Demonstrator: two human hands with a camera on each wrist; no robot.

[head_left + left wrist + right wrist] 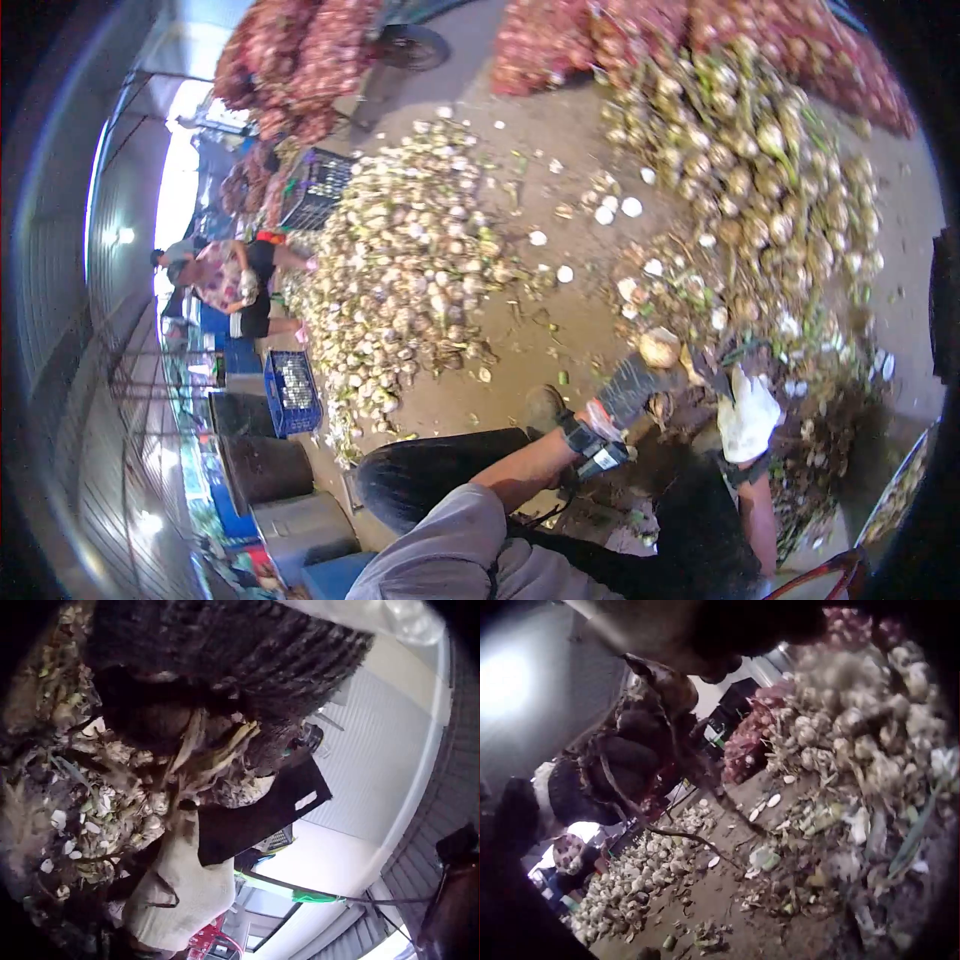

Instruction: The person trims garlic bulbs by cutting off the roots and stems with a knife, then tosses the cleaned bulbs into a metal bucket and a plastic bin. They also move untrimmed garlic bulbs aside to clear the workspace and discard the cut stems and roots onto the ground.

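Note:
My left hand (636, 388), in a dark ribbed knit glove, grips a brownish garlic bulb (659, 348). The bulb also shows beside the dark glove fingers (626, 761) in the right wrist view. Dry stalks (214, 759) stick out below the glove in the left wrist view. Close to the left hand, my right hand (750, 418) wears a white glove and holds a broad dark blade (262, 814) with a rectangular slot near one end. The white glove's fingers hide the blade's handle. In the head view, the blade lies between both hands, near the stalks.
Untrimmed garlic with stalks (740, 170) is heaped ahead on the right; a larger bulb pile (410, 260) spreads at left. Red mesh sacks (545, 45) stand behind. A blue crate (292, 392) and another person (225, 280) are at far left. Trimmings litter the floor (540, 345).

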